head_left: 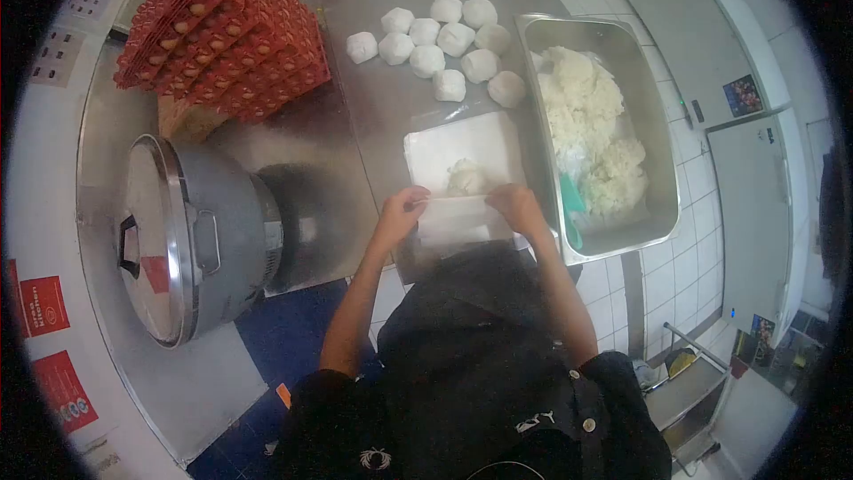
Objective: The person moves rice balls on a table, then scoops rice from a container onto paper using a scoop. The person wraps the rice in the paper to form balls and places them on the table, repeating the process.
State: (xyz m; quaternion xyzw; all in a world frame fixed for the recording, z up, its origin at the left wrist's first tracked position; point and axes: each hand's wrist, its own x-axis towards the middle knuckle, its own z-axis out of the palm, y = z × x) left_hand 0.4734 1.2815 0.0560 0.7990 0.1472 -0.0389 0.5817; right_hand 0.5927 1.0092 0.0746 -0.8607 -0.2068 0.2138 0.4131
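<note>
My left hand (pixel 404 213) pinches the near-left edge of a sheet of white paper (pixel 462 135) on the metal table. At the near-right edge of the same sheet, my right hand (pixel 517 206) pinches it too. Between the hands, the near edge is lifted and folded toward a small mound of white rice (pixel 465 180) in the middle. More white sheets (pixel 453 231) lie beneath, closest to my body. Beyond the paper stand several white wrapped bundles (pixel 426 60) in loose rows. The fingertips are small in view, partly hidden by the fold.
On the right, a deep metal pan (pixel 619 236) holds cooked rice (pixel 582 107) and a teal scoop (pixel 570 204). Stacked red egg trays (pixel 231 44) stand back left. A big lidded metal pot (pixel 213 231) is at the left, near the table (pixel 373 116).
</note>
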